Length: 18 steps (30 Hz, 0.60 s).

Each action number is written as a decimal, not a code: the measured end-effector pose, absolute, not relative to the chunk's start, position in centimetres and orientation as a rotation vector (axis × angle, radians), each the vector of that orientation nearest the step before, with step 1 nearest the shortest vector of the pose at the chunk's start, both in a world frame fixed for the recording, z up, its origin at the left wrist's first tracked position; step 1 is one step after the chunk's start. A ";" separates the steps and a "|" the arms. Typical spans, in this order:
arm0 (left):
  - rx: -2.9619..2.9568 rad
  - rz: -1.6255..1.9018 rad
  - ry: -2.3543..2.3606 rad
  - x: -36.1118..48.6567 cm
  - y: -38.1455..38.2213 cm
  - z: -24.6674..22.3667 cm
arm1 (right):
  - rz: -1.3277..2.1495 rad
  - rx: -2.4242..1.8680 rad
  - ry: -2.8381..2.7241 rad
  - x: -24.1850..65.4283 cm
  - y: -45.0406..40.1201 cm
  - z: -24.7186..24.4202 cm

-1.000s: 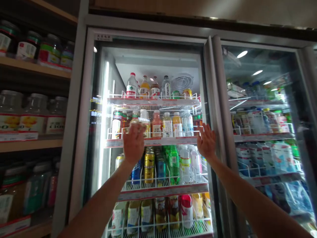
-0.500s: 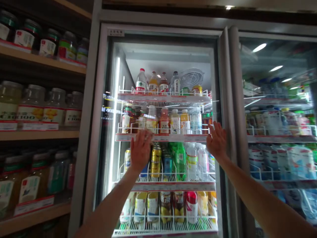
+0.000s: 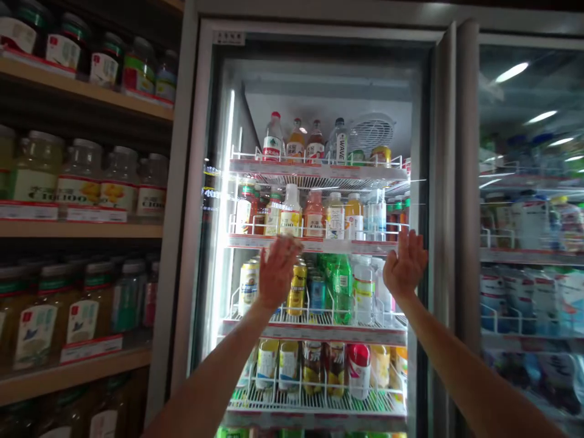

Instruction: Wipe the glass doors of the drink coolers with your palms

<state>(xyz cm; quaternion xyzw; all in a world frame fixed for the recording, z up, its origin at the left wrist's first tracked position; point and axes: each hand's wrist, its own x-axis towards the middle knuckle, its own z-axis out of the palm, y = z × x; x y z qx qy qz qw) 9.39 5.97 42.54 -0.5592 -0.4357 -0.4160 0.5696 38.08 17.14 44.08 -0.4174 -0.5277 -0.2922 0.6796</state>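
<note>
My left hand (image 3: 277, 272) is raised with its fingers apart and its palm toward the glass door of a drinks fridge (image 3: 314, 55). It covers part of the third shelf, beside a gold can (image 3: 297, 291). A pale blur, perhaps a reflection, shows at its fingertips. My right hand (image 3: 405, 266), fingers spread, is at the right side of the same door, left of the upright door frame (image 3: 442, 201). Neither hand holds anything. I cannot tell whether they touch the glass. Behind it stand a green bottle (image 3: 342, 289) and a row of juice bottles (image 3: 335, 216).
On the left, wooden shelves (image 3: 82, 229) carry rows of bottles (image 3: 82, 310) with price strips. A second glass-door fridge (image 3: 529, 250) stands on the right, its glass reflecting ceiling lights. A red-capped bottle (image 3: 272, 139) stands on the top shelf of the middle fridge.
The view has shifted, so the fridge sits a little higher and further right. Both hands have moved slightly right in the picture and stay spread before the door.
</note>
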 end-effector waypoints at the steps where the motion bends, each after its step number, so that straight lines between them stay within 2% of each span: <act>1: -1.422 -0.853 -0.924 10.2 6.2 41.7 | -0.659 -0.932 -1.195 37.9 17.0 43.8; 4: -1.490 -0.752 -0.862 9.5 5.7 40.4 | -0.671 -0.931 -1.209 38.0 17.0 43.5; 8: -1.102 -1.193 -1.184 4.8 4.1 41.8 | -0.696 -0.939 -1.206 38.1 17.1 43.7; 10: -0.985 -1.298 -1.229 4.6 4.2 42.1 | -0.696 -0.943 -1.200 38.1 17.0 43.7; 12: -1.092 -1.187 -1.149 6.6 4.8 41.4 | -0.698 -0.941 -1.198 38.1 17.0 43.7; 15: -1.437 -0.818 -0.868 10.3 5.6 39.2 | -0.706 -0.918 -1.207 38.3 16.9 43.6; 18: -1.575 -0.658 -0.789 9.7 5.0 38.5 | -0.701 -0.901 -1.213 38.4 17.0 43.6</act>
